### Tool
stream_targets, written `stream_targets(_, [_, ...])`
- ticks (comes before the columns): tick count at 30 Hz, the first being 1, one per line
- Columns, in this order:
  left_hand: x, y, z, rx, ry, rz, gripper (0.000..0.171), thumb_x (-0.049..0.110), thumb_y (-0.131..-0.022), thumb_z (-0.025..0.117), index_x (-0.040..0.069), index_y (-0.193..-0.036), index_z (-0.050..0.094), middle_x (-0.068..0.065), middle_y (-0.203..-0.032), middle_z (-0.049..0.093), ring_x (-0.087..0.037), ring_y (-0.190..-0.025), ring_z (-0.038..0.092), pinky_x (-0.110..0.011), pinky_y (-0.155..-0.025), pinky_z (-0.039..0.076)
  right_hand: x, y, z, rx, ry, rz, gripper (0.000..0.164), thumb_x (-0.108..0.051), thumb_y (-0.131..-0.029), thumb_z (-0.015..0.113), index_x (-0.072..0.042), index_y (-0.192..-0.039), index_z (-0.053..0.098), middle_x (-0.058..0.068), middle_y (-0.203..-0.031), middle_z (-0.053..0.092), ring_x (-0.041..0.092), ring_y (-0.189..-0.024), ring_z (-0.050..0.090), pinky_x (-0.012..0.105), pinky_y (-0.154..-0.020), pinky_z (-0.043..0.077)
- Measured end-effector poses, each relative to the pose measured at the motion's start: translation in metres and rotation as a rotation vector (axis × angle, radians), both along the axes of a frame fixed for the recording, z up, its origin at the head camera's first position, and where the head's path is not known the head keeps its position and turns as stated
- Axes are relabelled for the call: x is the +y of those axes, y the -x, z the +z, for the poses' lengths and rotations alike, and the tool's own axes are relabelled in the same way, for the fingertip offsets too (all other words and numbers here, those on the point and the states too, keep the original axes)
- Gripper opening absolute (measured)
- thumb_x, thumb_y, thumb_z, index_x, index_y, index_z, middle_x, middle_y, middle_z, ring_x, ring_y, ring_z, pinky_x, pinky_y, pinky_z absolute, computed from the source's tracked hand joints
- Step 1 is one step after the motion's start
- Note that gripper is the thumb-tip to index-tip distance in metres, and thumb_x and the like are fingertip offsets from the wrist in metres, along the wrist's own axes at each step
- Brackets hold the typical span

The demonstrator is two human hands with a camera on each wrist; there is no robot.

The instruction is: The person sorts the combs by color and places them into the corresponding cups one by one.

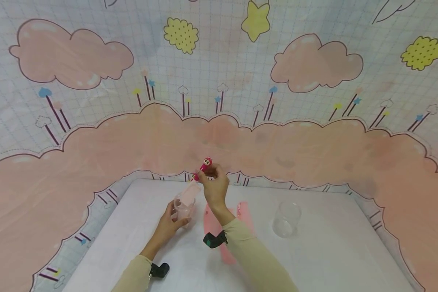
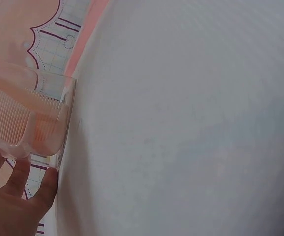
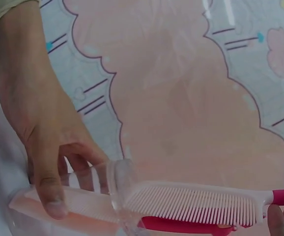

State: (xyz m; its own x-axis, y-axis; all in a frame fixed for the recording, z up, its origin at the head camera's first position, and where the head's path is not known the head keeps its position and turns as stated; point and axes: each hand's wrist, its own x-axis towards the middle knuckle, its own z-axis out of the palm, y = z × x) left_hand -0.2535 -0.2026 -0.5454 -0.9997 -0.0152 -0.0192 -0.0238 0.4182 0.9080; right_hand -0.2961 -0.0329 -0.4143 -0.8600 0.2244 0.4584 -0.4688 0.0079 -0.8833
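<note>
While a clear cup [image 1: 184,217] is gripped between the thumb and curled fingers of the left hand [image 1: 168,224], its smooth wall could slip if that hold were loosened. Whether its base is borne by the white table [image 1: 325,251] cannot be told. At the cup's mouth, where the lower end of a white comb [image 3: 196,202] is held at a slant, teeth could be snagged on the rim or on the peach-toned comb [image 2: 9,120] inside. The white comb's red handle [image 1: 203,167] is pinched by the fingertips of the right hand [image 1: 215,186]; held near one end, the comb could easily be twisted out of line. Farther right, the pink pieces [image 1: 245,215] on the table could be disturbed if the right sleeve [image 1: 255,251] were lowered. The second clear cup [image 1: 286,221] stands well apart and is judged less exposed.

As for looks, the peach-toned comb is seen through the cup wall as pale, with a row of slender teeth. The white comb is edged with close, even teeth, and by the handle's upper end a small cartoon figure is shown. Beneath the comb, another red piece [image 3: 181,225] is seen; what it belongs to cannot be made out.
</note>
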Motion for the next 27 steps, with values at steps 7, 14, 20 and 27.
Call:
stream_targets(7, [-0.001, 0.0, -0.001, 0.012, 0.008, 0.006, 0.09, 0.035, -0.085, 0.076, 0.014, -0.153, 0.021, -0.021, -0.154, 0.036, -0.045, -0.139, 0.04, -0.057, -0.108, 0.043, -0.005, 0.002, -0.013, 0.001, -0.039, -0.022, 0.022, -0.02, -0.081, 0.081, -0.007, -0.094, 0.068, 0.011, -0.089, 0.071, 0.015, -0.077, 0.068, 0.023, -0.067, 0.058])
stream_targets(14, [0.0, 0.0, 0.0, -0.003, 0.009, 0.005, 0.091, 0.036, -0.085, 0.076, 0.014, -0.153, 0.021, -0.022, -0.155, 0.035, -0.045, -0.14, 0.039, -0.057, -0.107, 0.043, -0.011, 0.0, -0.02, -0.011, -0.036, -0.007, 0.022, -0.015, -0.081, 0.08, -0.004, -0.096, 0.069, 0.013, -0.09, 0.072, 0.02, -0.078, 0.07, 0.02, -0.066, 0.059])
stream_targets(20, [0.0, -0.001, 0.001, -0.008, 0.006, 0.003, 0.091, 0.038, -0.084, 0.076, 0.016, -0.153, 0.02, -0.019, -0.155, 0.035, -0.044, -0.142, 0.036, -0.058, -0.108, 0.042, -0.015, -0.004, -0.023, -0.027, -0.023, 0.003, 0.02, -0.009, -0.08, 0.08, -0.002, -0.095, 0.07, 0.016, -0.089, 0.073, 0.026, -0.079, 0.071, 0.018, -0.064, 0.058])
stream_targets(27, [0.0, -0.002, 0.0, 0.003, 0.002, 0.007, 0.092, 0.036, -0.084, 0.077, 0.015, -0.153, 0.021, -0.02, -0.155, 0.035, -0.044, -0.141, 0.037, -0.058, -0.108, 0.041, -0.018, -0.007, -0.037, -0.05, -0.088, 0.016, 0.02, -0.019, -0.081, 0.081, -0.01, -0.095, 0.071, 0.007, -0.089, 0.074, 0.013, -0.078, 0.07, 0.02, -0.065, 0.058])
